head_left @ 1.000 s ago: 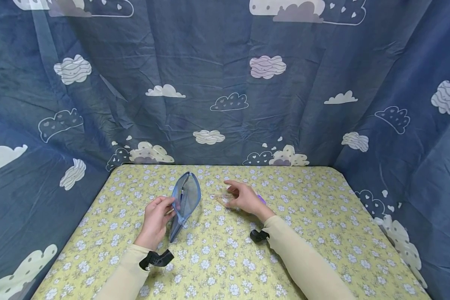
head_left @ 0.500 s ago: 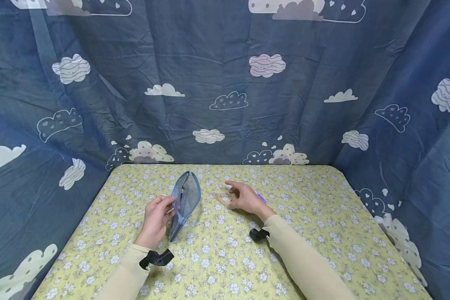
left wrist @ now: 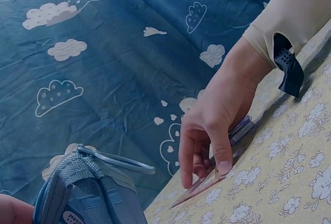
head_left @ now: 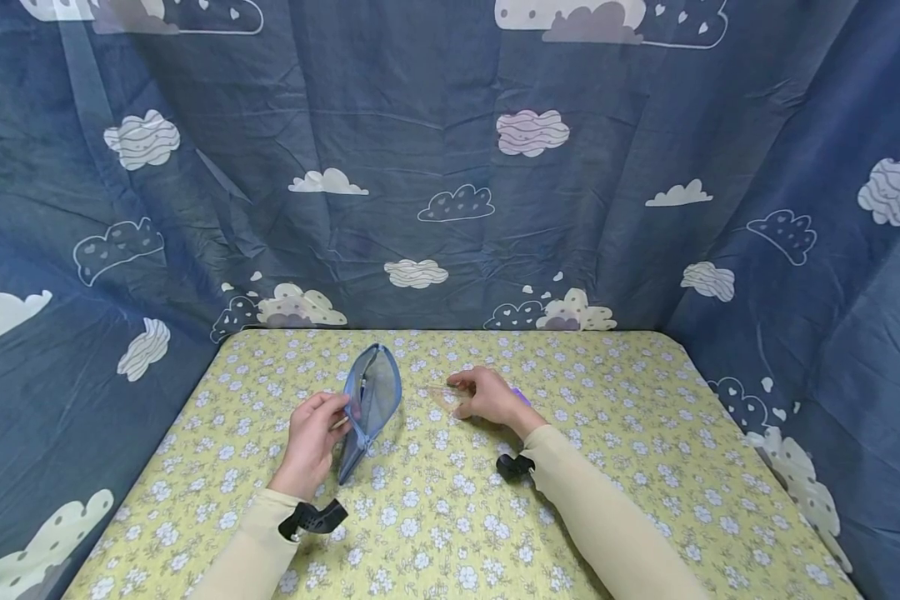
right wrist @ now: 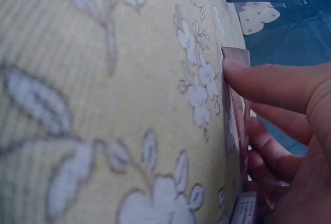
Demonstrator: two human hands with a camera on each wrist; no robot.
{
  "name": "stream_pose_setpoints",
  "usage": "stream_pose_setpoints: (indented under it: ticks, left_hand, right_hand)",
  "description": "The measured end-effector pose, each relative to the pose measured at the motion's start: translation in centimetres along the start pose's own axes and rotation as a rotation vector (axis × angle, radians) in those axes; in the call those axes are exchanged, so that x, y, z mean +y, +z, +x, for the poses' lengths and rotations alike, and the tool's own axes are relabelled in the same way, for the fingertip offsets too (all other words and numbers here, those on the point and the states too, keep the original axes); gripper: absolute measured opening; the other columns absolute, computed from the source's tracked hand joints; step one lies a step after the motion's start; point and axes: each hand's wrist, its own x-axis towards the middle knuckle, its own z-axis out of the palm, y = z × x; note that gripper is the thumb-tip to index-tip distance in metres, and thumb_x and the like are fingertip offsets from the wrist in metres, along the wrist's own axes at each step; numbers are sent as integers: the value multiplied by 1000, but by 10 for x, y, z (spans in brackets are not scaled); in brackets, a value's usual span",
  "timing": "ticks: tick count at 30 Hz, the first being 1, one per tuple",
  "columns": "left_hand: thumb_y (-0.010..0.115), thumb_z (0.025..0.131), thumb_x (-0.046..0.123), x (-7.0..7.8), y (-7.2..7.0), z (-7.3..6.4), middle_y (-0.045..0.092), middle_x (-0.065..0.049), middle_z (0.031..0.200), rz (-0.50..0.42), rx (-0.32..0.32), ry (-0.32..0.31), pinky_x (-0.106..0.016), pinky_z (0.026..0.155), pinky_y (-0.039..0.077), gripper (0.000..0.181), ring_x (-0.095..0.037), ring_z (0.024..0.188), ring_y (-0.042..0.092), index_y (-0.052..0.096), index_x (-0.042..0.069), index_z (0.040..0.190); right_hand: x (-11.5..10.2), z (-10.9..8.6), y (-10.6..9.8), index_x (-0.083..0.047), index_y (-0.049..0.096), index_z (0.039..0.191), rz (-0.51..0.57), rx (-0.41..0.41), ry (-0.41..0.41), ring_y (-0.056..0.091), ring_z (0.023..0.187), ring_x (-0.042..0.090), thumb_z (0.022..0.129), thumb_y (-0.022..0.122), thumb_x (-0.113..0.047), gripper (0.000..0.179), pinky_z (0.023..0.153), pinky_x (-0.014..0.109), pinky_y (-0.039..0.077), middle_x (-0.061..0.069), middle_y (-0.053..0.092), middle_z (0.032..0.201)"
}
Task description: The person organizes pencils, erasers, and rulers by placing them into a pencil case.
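Observation:
My left hand (head_left: 311,437) pinches the near side of a blue mesh zip pouch (head_left: 384,398), which stands with its mouth unzipped and gaping. A slim dark item shows inside the pouch, too small to make out. To the right, my right hand (head_left: 491,400) has its thumb and fingers at the edges of a clear triangular set square (left wrist: 199,189) lying on the table. In the right wrist view my thumb presses on one edge of the set square (right wrist: 236,57), with the other fingers curled behind it. Part of the set square is hidden beneath the hand.
A purple item (head_left: 522,396) lies just behind the right wrist, mostly covered by it; its kind is unclear. The table wears a yellow flowered cloth (head_left: 450,517). Blue cloud-printed curtains (head_left: 420,233) hang at the back and both sides.
My right hand's fingers have come down and closed in toward the thumb at the set square. The left hand and pouch have stayed in place.

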Motion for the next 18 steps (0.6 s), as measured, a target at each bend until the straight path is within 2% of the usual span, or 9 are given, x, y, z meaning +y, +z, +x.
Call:
stream_pose_setpoints:
  ticks: [4,13,18]
  left_hand:
    - [68,95,5,0,0,0,68,-13,86,-7,2,-7,-37,78,58,20,-24,76,65,55,-1,80]
    - [68,95,7,1,0,-1,68,-13,87,-5,-5,-15,-36,76,57,20,-24,76,64,55,0,81]
    - [68,96,9,1,-1,0,67,-14,87,-5,-12,-18,-36,75,56,23,-26,77,64,53,-4,85]
  right_hand:
    - [-4,0,1,-10,68,128,-12,13,9,57,99,19,79,86,-6,52,86,39,50,3,62,114]
    - [-8,1,2,-10,71,116,-21,33,35,56,89,19,77,85,-1,43,80,37,50,3,63,103]
    - [-8,0,2,-9,70,115,-7,35,24,58,86,18,79,82,4,40,76,34,52,3,65,97]
